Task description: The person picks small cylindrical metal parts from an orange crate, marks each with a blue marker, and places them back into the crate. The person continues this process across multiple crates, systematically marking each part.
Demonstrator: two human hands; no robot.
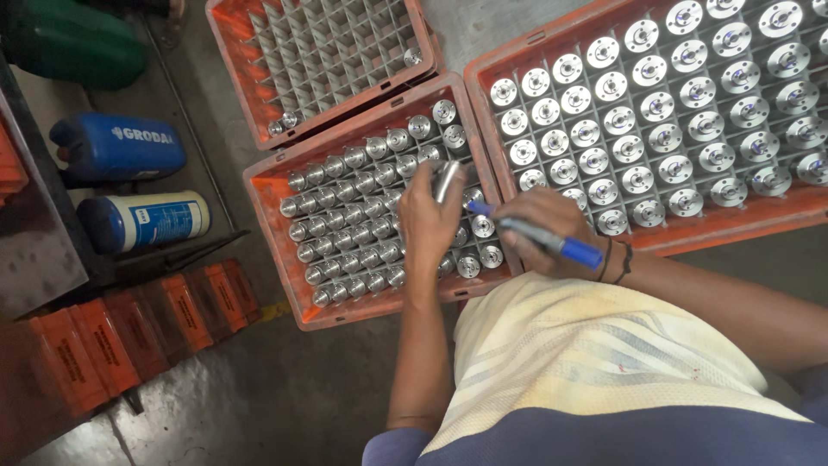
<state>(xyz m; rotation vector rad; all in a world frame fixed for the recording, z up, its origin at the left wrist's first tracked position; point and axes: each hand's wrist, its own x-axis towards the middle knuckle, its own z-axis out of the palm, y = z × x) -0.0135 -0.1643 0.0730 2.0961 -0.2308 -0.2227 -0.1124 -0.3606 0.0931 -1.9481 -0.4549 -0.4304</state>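
**Marking a steel part over the crates**

Closed around a shiny metal cylinder [446,179], my left hand [429,220] holds it tilted above the middle orange crate [274,185]. My right hand [545,226] is curled tight on a blue marker pen [536,236], its tip just beside the lower end of the cylinder.

Below my hands, the middle crate's grid is nearly full of the same cylinders standing upright; my hands cover some of them, so I cannot count them exactly. To the right lies a second orange crate [742,217], packed with flanged round parts [638,142] face up, far too many to count, and it runs out of view. A third orange crate [226,47] above the middle one is mostly bare grid, with three or so parts visible at its edges.

At the left I see two blue canisters [116,145] on their sides, one with a white label, and a row of orange boxes [138,332] along the floor.
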